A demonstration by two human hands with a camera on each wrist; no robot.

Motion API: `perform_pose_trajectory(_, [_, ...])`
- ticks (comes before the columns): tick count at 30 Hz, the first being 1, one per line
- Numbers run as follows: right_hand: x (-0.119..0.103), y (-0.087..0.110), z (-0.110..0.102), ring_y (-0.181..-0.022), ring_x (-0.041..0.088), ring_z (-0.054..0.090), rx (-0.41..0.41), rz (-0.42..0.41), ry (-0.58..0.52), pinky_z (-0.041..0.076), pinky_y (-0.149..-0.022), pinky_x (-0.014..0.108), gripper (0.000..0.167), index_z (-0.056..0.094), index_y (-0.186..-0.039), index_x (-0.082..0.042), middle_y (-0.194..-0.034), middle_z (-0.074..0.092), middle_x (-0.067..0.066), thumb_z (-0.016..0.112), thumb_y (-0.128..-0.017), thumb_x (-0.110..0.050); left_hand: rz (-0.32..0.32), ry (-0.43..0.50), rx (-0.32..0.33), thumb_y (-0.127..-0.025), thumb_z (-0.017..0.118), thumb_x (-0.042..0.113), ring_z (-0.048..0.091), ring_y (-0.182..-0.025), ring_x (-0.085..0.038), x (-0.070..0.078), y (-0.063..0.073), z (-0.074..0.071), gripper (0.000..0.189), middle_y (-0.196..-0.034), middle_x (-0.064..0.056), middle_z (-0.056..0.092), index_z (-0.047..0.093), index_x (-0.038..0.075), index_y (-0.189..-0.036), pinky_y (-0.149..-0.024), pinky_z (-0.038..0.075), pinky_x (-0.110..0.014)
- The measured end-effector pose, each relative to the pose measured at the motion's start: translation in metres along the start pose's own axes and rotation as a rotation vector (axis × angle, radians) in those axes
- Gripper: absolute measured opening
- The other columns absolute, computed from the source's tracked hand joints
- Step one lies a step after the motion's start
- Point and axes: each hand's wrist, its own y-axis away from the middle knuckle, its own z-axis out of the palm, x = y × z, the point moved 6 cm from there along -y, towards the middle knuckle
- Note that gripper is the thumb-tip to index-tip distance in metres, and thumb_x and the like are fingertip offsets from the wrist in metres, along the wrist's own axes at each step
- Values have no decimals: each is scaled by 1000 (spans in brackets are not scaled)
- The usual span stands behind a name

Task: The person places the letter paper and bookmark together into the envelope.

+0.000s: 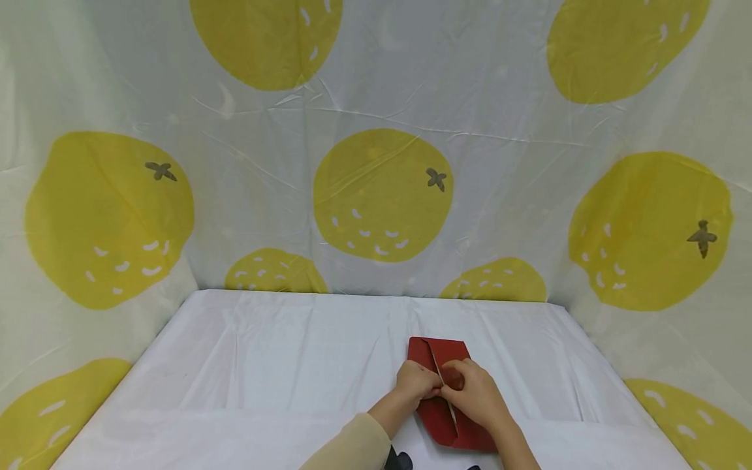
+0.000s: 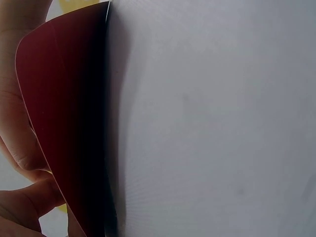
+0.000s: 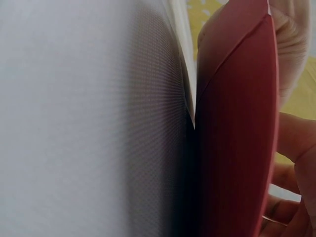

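A red paper envelope lies on the white-covered table, its slit running lengthwise with a thin pale edge along it. My left hand, fingers curled, grips the envelope at the left side of the slit. From the right, my right hand pinches near the same spot with thumb and index finger, and the two hands' fingertips meet there. The left wrist view shows the red flap raised beside bent fingers. A pale paper edge stands next to the red panel in the right wrist view.
White cloth covers the table, lightly creased. Behind and at both sides hangs a pale curtain with yellow fruit prints. Small dark objects show at the bottom edge, near the left forearm.
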Motion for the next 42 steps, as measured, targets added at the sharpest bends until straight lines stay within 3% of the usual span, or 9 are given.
perform_pose_trajectory(9, [0, 0, 2, -69, 10, 47, -16, 3, -4, 44, -62, 28, 32, 71, -102, -12, -83, 56, -6, 83, -73, -16, -2, -25, 13, -73, 69, -9, 60, -50, -8, 0, 1, -2, 8, -58, -2, 61, 70, -3, -67, -54, 55, -23])
perform_pose_trajectory(13, [-1, 0, 2, -72, 10, 49, -14, -5, 7, 46, -65, 30, 31, 71, -102, -11, -85, 58, -5, 82, -73, -16, 27, -23, 19, -73, 67, -7, 62, -51, -10, 2, 2, -5, 8, -56, -3, 63, 70, -4, -66, -55, 55, -24])
perform_pose_trajectory(21, [-1, -1, 1, -73, 9, 51, -15, -4, 17, 48, -68, 32, 29, 71, -101, -12, -86, 58, -5, 77, -73, -12, 62, 106, -53, -81, 58, -6, 63, -54, -10, 6, 5, -21, 10, -62, -6, 64, 67, -9, -81, -60, 57, -25])
perform_pose_trajectory(25, [1, -1, 2, -75, 8, 53, -24, 11, 16, 49, -70, 32, 29, 71, -102, -13, -86, 58, -5, 77, -74, -12, 73, 145, -87, -84, 57, -4, 63, -56, -10, 9, 7, -35, 14, -68, -6, 65, 66, -12, -89, -62, 58, -26])
perform_pose_trajectory(32, [3, -1, 2, -74, 10, 52, -41, 12, 78, 48, -69, 34, 29, 71, -102, -12, -85, 57, -5, 76, -73, -14, 86, 114, -143, -90, 59, 1, 65, -64, -10, 11, 10, -74, 24, -80, -9, 68, 62, -17, -105, -67, 57, -25])
perform_pose_trajectory(42, [7, 3, 3, -66, 11, 46, -77, 0, 210, 43, -58, 32, 31, 71, -101, -12, -80, 50, -5, 75, -70, -14, 84, 72, -112, -94, 57, 6, 68, -75, -15, 7, 14, -133, 33, -88, -10, 67, 56, -18, -116, -73, 57, -26])
